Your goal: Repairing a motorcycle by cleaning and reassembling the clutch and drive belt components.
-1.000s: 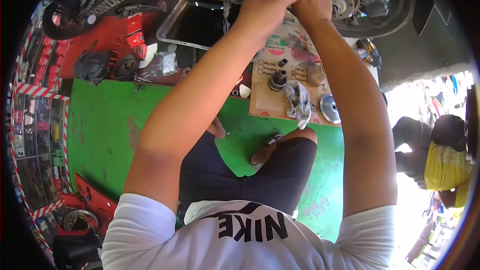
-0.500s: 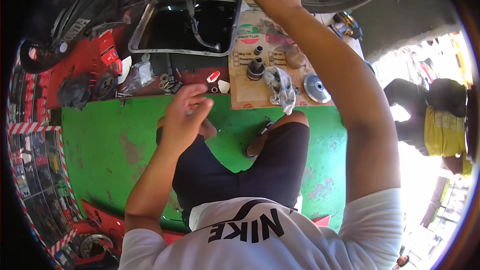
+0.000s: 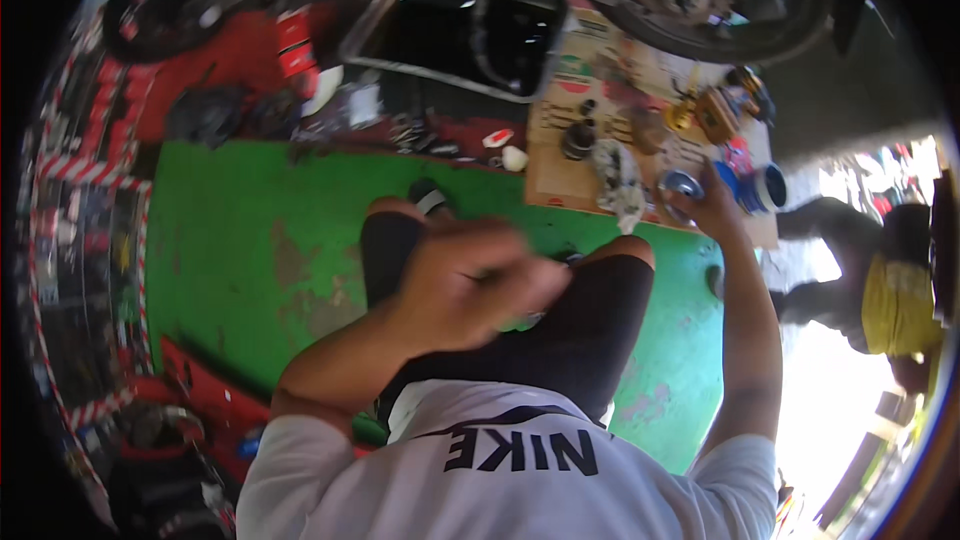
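Note:
My right hand [image 3: 708,204] has its fingers at the rim of a round silver metal disc [image 3: 682,183], gripping it at the cardboard's front right. Left of the disc lies a crumpled, stained white rag [image 3: 618,177]. A dark socket-like metal part [image 3: 578,140] and a brownish round part [image 3: 649,130] stand behind them. My left hand [image 3: 475,285] is raised over my lap, away from the parts. Motion smears its fingers, so whether it holds anything cannot be made out.
A metal tray of dark liquid [image 3: 440,78] sits behind, below a motorcycle wheel [image 3: 720,45]. Flattened cardboard [image 3: 560,185] lies beside it. A blue can [image 3: 768,187] and a yellowish box [image 3: 716,116] stand right. Small parts and a red box [image 3: 294,42] lie left. A person [image 3: 890,295] is far right.
My right hand has come back from the wheel to the silver disc. My left hand has moved nearer, toward the middle over my lap. The view has shifted too.

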{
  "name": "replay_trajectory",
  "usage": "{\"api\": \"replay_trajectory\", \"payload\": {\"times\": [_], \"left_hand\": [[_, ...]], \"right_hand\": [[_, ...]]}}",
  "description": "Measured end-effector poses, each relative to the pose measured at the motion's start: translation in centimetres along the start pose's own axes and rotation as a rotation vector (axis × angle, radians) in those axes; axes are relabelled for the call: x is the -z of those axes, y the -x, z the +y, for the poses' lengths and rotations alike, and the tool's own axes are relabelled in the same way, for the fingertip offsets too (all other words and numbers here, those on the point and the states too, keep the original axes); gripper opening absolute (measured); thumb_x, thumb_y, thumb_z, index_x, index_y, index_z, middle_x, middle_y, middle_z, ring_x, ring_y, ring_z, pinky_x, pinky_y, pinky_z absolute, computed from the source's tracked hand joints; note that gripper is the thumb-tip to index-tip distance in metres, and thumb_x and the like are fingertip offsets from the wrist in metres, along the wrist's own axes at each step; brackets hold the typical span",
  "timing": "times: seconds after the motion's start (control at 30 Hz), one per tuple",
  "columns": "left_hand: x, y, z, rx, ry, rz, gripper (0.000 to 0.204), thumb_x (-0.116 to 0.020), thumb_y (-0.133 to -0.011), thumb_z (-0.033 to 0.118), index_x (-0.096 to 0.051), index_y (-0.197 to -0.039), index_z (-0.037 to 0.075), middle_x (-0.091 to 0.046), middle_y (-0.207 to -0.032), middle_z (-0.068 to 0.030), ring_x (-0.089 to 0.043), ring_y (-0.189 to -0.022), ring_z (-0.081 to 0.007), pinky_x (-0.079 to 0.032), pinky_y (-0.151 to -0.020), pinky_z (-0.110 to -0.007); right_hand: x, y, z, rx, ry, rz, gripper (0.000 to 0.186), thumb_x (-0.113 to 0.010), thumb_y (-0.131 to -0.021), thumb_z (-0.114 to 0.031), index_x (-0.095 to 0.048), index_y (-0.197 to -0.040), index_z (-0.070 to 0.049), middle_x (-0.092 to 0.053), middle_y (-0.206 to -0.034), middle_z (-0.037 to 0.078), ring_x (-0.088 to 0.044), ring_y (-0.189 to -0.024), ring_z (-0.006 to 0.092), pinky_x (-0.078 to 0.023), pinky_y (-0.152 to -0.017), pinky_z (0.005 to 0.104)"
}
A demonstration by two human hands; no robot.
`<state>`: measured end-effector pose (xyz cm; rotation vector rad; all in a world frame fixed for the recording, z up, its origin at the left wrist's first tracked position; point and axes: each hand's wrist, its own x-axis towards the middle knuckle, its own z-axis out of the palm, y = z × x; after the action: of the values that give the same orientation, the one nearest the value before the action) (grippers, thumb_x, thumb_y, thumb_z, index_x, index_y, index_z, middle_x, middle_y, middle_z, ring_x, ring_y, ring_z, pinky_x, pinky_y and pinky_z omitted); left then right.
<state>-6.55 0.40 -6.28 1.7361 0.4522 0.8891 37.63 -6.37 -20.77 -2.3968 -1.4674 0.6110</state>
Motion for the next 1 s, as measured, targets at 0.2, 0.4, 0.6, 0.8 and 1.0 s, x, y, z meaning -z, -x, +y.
{"api": "replay_trajectory", "payload": {"times": [0.2,0.4,0.6,0.8,1.0], "left_hand": [[-7.6,-3.5,7.6,-0.330,0.323,-0.228,0.041,-0.078,-0.081,0.040,-0.058,-0.064,0.009,-0.056,-0.059,-0.0071,-0.051,-0.054,-0.0304,-0.040,-0.055,-0.044],[-10.3,-4.3,10.3,-0.313,0.758,-0.204,0.063,-0.085,-0.077,0.058,-0.044,-0.059,0.015,-0.047,-0.053,0.0073,-0.040,-0.044,-0.0122,-0.035,-0.047,-0.026],[-9.9,-4.6,10.1,-0.450,0.431,-0.131,0.062,-0.091,-0.074,0.051,-0.042,-0.057,0.017,-0.047,-0.052,0.0085,-0.038,-0.043,-0.0114,-0.035,-0.047,-0.025],[-8.9,-5.1,8.8,-0.552,0.329,-0.053,0.060,-0.090,-0.071,0.055,-0.044,-0.059,0.018,-0.047,-0.053,0.0100,-0.038,-0.043,-0.0111,-0.034,-0.047,-0.023],[-7.9,-5.5,7.7,-0.525,0.142,-0.043,0.050,-0.084,-0.070,0.052,-0.056,-0.063,0.011,-0.056,-0.060,-0.0028,-0.050,-0.052,-0.0273,-0.041,-0.056,-0.041]], "right_hand": [[-3.1,-1.0,1.8,-0.049,0.128,0.098,0.112,-0.082,-0.074,-0.062,-0.039,-0.151,0.006,-0.063,-0.128,0.033,-0.060,-0.118,0.0486,-0.048,-0.101,0.0514],[-5.2,-1.0,1.7,-0.016,0.296,0.151,0.109,-0.080,-0.075,-0.063,-0.038,-0.153,0.002,-0.061,-0.130,0.033,-0.057,-0.119,0.0511,-0.045,-0.104,0.0527],[-5.7,-0.3,2.8,0.023,0.282,0.228,0.107,-0.078,-0.077,-0.061,-0.037,-0.154,0.002,-0.060,-0.133,0.034,-0.057,-0.119,0.0516,-0.044,-0.106,0.0525],[-5.4,-0.1,1.7,0.011,0.265,0.208,0.107,-0.081,-0.077,-0.059,-0.038,-0.152,0.005,-0.060,-0.134,0.034,-0.058,-0.121,0.0492,-0.043,-0.107,0.0513],[-4.8,-0.5,1.4,0.002,0.236,0.164,0.106,-0.084,-0.077,-0.057,-0.041,-0.149,0.007,-0.061,-0.133,0.033,-0.060,-0.121,0.0464,-0.045,-0.106,0.0506]]}}
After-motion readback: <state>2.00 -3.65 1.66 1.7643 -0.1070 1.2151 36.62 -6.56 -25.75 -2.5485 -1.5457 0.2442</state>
